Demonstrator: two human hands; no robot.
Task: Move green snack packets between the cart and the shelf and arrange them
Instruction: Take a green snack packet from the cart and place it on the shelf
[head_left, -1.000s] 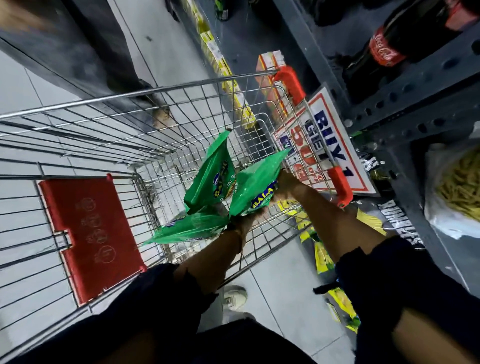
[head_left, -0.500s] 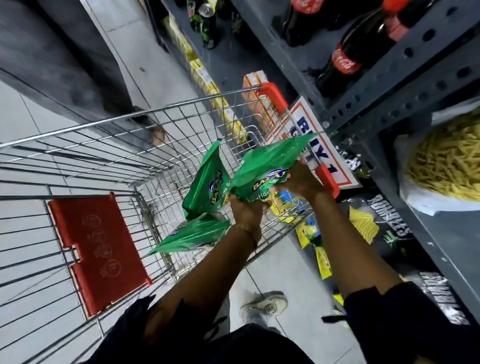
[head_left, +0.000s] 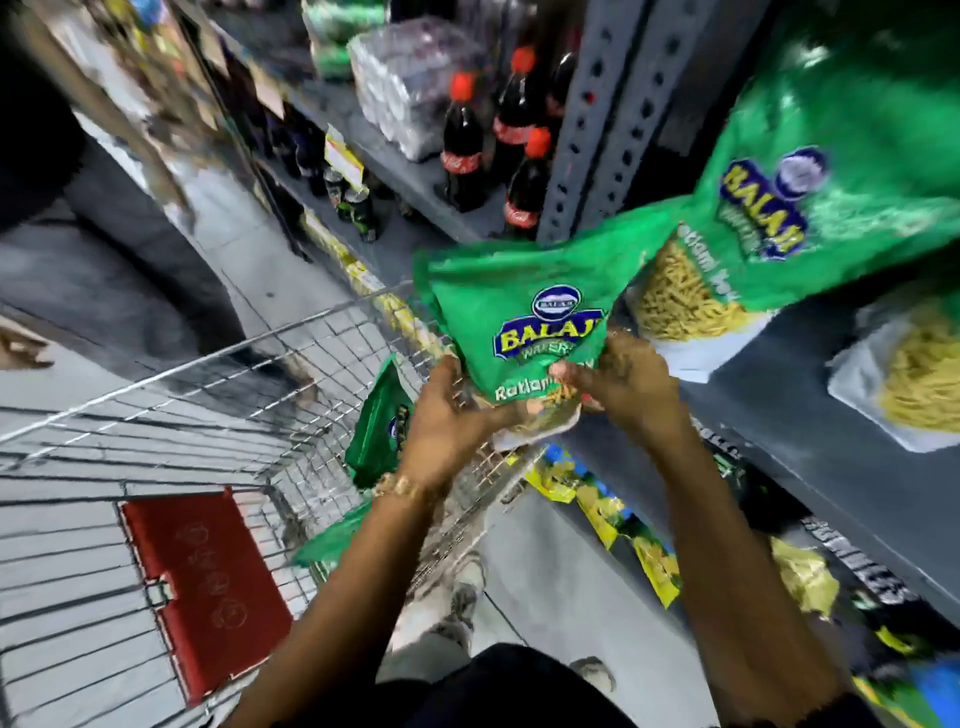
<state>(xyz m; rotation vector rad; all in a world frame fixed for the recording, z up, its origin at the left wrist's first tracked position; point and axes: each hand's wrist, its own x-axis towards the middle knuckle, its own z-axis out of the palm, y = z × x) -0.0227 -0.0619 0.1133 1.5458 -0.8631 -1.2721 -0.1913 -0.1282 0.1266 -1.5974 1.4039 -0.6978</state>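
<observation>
Lettering on the green foil snack packet (head_left: 524, 317) reads "BALAJI WAFERS"; your left hand (head_left: 447, 415) and right hand (head_left: 623, 379) both grasp its lower edge, above the wire shopping cart (head_left: 249, 395), beside the grey metal shelf (head_left: 779, 395).

Packet (head_left: 524, 317) – glossy plastic; cart (head_left: 291, 332) – wire.

Two bare forearms fill the view, no sleeves on them past the elbows. There's a gold-coloured chain bracelet (head_left: 397, 486) sitting snug at the wrist of the left hand (head_left: 447, 421). The right hand (head_left: 626, 382) wears no jewellery that shows, though faint dark markings on its back are too blurred to read. Below the bracelet, dark black clothing (head_left: 498, 691) and a pale grey trouser leg appear, ending in a worn light-coloured shoe (head_left: 592, 673).
</observation>
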